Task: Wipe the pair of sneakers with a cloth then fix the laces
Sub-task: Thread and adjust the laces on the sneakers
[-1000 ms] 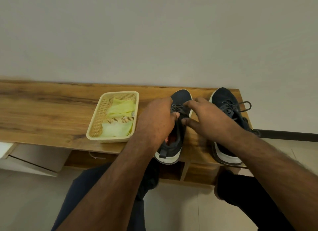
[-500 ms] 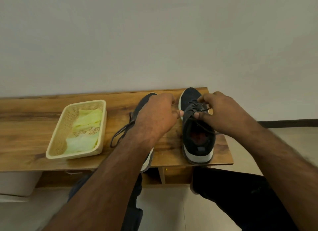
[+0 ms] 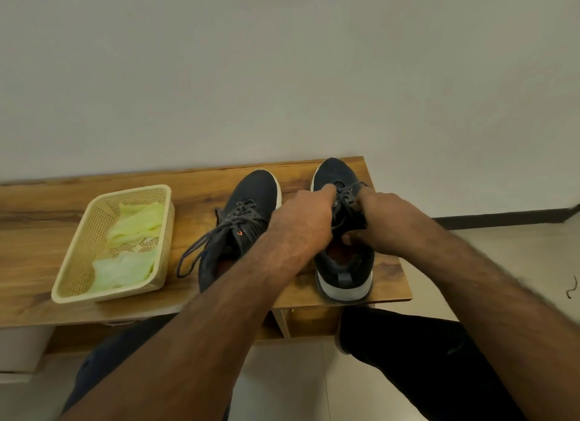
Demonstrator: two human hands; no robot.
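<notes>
From my remote seat I am watching both hands working at the right sneaker [image 3: 343,263], which is sitting near the right end of the wooden bench [image 3: 47,207]. The left hand [image 3: 301,229] and right hand [image 3: 386,222] are each pinching its laces [image 3: 343,197] over the tongue. The left sneaker [image 3: 248,210] is resting just beside it, laces trailing loose. A cream basket [image 3: 78,241] is holding the pale green cloth [image 3: 131,229].
</notes>
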